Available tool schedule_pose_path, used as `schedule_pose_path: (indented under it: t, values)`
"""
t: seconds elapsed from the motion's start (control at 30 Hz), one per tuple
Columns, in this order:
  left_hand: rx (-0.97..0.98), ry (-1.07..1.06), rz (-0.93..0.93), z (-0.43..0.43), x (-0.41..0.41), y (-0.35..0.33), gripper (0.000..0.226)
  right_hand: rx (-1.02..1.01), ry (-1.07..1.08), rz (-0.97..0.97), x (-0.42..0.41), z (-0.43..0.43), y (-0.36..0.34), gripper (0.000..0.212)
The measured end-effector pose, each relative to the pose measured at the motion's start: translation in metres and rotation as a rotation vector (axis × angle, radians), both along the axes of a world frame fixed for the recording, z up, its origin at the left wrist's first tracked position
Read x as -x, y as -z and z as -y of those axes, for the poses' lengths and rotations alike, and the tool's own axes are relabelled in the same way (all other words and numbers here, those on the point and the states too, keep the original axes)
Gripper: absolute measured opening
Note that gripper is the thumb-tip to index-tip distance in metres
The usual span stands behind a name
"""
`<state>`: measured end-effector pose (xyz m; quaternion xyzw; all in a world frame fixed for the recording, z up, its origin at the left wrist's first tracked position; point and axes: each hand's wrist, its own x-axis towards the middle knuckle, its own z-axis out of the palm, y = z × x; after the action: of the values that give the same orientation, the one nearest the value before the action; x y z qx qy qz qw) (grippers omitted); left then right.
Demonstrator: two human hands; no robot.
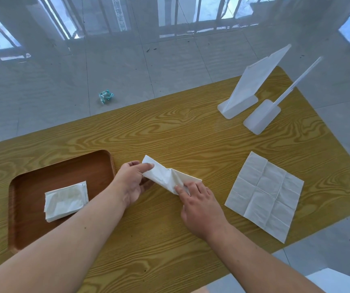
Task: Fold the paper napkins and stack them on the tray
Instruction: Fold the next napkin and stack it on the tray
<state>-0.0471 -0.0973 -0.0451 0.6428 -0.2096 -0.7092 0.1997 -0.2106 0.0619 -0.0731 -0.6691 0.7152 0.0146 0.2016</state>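
Note:
A white paper napkin [165,176], folded into a long strip and buckled in the middle, is lifted just above the table centre. My left hand [133,182] pinches its left end. Its right end is held by my right hand [199,206], fingertips on the paper. A brown wooden tray [64,170] lies at the left with a small stack of folded napkins [65,200] in it. An unfolded, creased napkin [265,195] lies flat on the table to the right of my hands.
Two white plastic stands [252,85] [262,117] rise at the table's far right. The yellow wood-grain table [170,132] ends close behind them. A crumpled teal wrapper [106,96] lies on the tiled floor beyond the far edge.

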Motion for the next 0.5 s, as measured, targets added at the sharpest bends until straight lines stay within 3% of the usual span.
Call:
schedule_pose_path:
  t: [0.23,0.5]
  values:
    - [0.083,0.316,0.07,0.007,-0.016,0.006,0.017,-0.008,0.004,0.016,0.003,0.001,-0.001,0.064]
    - [0.372,0.416,0.459,0.005,-0.018,0.01,0.005,-0.02,0.018,0.03,0.001,0.005,-0.002,0.061]
